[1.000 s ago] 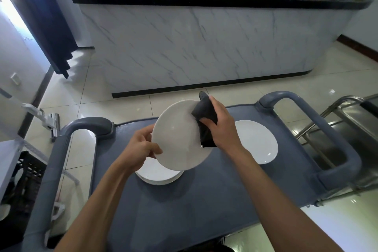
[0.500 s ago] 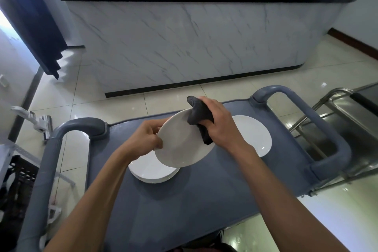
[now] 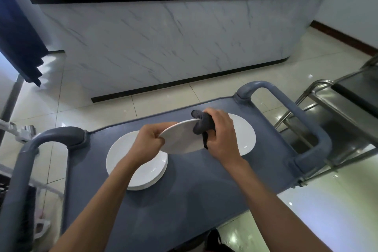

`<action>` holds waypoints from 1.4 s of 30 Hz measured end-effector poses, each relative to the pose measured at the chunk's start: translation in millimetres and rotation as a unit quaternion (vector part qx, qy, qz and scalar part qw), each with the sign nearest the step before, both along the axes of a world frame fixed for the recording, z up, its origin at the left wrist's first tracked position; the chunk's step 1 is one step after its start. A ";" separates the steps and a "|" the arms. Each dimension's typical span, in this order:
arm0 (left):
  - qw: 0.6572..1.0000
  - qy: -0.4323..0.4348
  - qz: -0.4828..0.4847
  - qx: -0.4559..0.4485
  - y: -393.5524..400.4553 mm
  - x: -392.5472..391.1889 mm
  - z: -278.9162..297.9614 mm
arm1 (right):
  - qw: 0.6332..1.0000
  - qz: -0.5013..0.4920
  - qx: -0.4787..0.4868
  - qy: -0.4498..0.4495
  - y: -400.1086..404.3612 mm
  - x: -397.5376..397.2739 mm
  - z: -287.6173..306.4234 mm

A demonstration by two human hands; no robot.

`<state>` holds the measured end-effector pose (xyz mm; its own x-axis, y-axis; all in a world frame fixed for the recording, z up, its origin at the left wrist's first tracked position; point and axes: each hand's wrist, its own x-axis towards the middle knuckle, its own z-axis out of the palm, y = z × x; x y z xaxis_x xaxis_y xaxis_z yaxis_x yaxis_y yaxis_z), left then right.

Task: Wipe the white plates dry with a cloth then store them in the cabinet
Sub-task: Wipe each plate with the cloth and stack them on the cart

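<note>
White round ceramic plate [image 3: 180, 139] mid-wipe: left hand [image 3: 148, 142] pinches its rim, right hand [image 3: 219, 135] grips dark cloth [image 3: 202, 126]; stack [image 3: 139, 170] at 7 o'clock awaits wiping, cabinet storage pending.

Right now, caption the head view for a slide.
Left hand holds a white plate while right hand wipes it with a dark cloth.

The held plate [image 3: 180, 139] has tipped from facing the camera to nearly flat, and the cloth [image 3: 201, 126] now wraps its 1 o'clock rim.

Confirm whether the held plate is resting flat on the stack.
No: the held plate is tilted above the stack, gripped by the left hand.
</note>
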<state>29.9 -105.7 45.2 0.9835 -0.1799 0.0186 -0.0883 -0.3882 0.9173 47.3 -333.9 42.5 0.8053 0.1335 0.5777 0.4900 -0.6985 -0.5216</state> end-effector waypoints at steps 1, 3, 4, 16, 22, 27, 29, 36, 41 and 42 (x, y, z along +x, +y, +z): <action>1.000 -0.006 0.020 -0.011 -4.9 0.0 -2.2 | 1.000 -0.007 0.003 -0.008 -2.7 0.7 -2.2; 0.998 -0.011 0.054 -0.024 -16.3 -0.8 -5.2 | 1.000 -0.016 0.008 -0.019 -7.6 2.3 -6.6; 0.997 -0.010 0.070 -0.023 -22.1 -1.3 -5.9 | 0.999 -0.018 0.011 -0.024 -10.2 3.1 -8.7; 0.807 0.336 0.282 -0.396 -72.5 -0.6 0.3 | 0.998 -0.008 0.025 -0.054 -42.8 37.3 -24.2; 0.771 0.326 0.331 -0.436 -110.6 19.2 16.9 | 0.995 0.055 0.011 -0.082 -48.7 46.4 -32.3; 0.722 0.295 0.364 -0.509 -122.4 20.9 14.5 | 0.990 0.095 0.012 -0.102 -61.4 48.8 -40.8; 0.692 0.271 0.380 -0.550 -126.3 19.9 12.2 | 0.988 0.117 0.008 -0.099 -68.0 48.7 -44.3; 0.681 0.216 0.400 -0.574 -132.4 17.2 6.3 | 0.980 0.169 -0.021 -0.100 -86.0 50.2 -51.7; 0.687 0.188 0.400 -0.576 -133.2 13.5 4.7 | 0.978 0.192 -0.023 -0.078 -88.9 46.8 -52.1; 0.687 0.183 0.402 -0.577 -132.9 12.9 3.7 | 0.978 0.198 -0.021 -0.064 -89.1 45.1 -49.6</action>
